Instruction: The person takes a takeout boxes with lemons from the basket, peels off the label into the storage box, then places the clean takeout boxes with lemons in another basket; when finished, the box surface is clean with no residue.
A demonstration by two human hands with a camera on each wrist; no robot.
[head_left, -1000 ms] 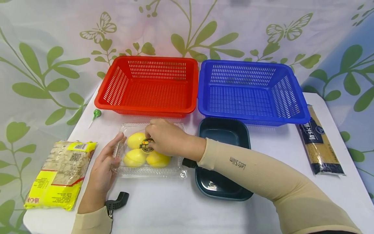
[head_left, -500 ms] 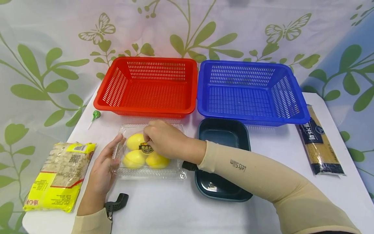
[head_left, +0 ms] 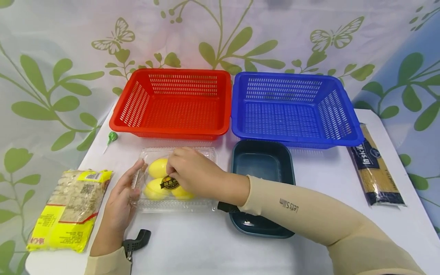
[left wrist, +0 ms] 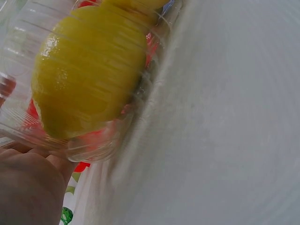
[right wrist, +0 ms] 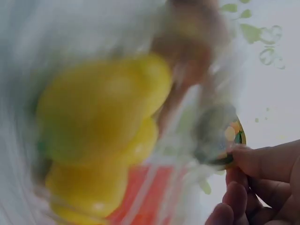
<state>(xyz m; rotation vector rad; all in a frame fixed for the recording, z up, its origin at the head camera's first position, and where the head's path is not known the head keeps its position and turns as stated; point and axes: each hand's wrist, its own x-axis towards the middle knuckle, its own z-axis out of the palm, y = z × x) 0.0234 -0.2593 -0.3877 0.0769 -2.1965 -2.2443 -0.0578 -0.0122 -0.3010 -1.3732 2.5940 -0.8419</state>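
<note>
A clear plastic box (head_left: 175, 206) with yellow lemons (head_left: 155, 188) inside lies left of centre on the white table. A round black-and-gold label (head_left: 169, 182) is on its lid. My right hand (head_left: 194, 172) reaches over the box and pinches the label's edge; in the right wrist view, thumb and fingertip hold the label (right wrist: 220, 136) by its rim. My left hand (head_left: 118, 200) holds the box's left end, fingers and thumb spread along that side. Close up in the left wrist view are a lemon (left wrist: 89, 70) and part of the left hand (left wrist: 33, 183). The right hand partly hides the lemons.
Behind the box stand a red basket (head_left: 178, 131) and a blue basket (head_left: 292, 139). A dark green tray (head_left: 258, 231) lies under the right forearm. Far left are a yellow bag (head_left: 68, 214) and a green lollipop (head_left: 112, 136); a spaghetti pack (head_left: 378, 172) lies at right.
The label has tilted and shifted a little toward the front of the box as the right hand pulls at it. The left hand keeps its place on the box.
</note>
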